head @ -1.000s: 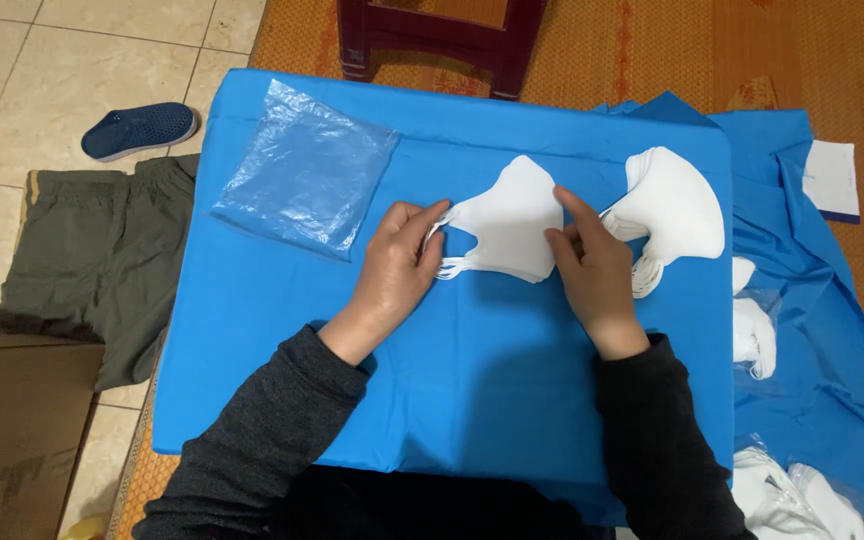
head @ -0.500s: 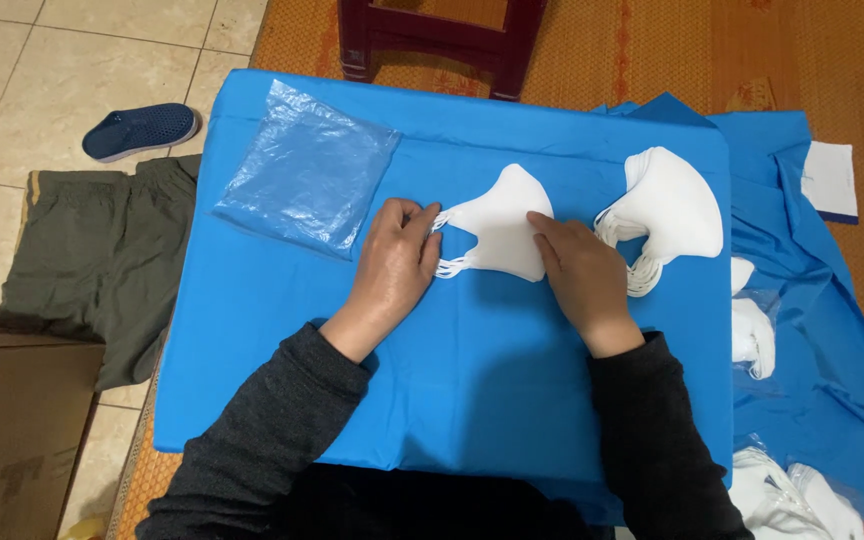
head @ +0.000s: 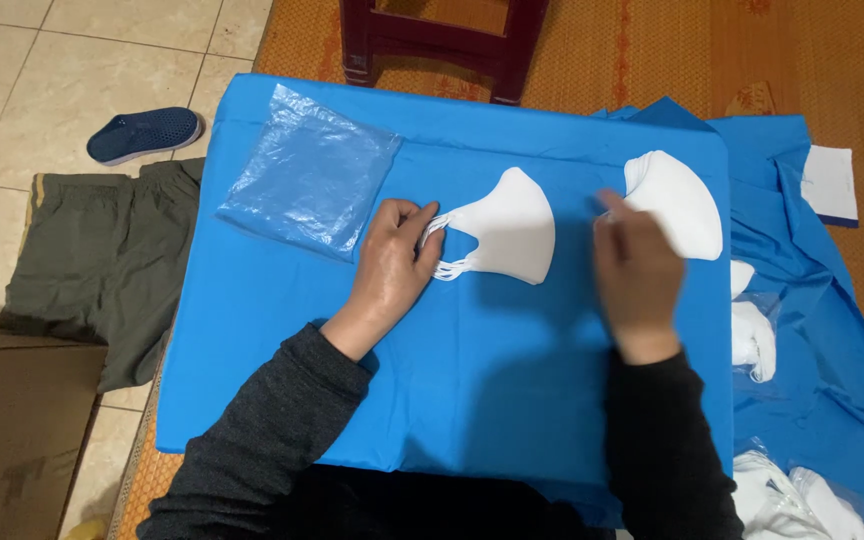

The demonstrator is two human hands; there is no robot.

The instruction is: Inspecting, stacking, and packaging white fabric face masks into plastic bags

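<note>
Two hands, left [head: 392, 265] pinching white mask [head: 507, 226] loops, right [head: 637, 270] loose by mask stack [head: 677, 200], clear bag [head: 312, 180] upper left.

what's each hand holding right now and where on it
The left hand pinches the middle white mask by its ear loops at the left end. The right hand holds nothing; it is blurred beside the stack of masks.
</note>
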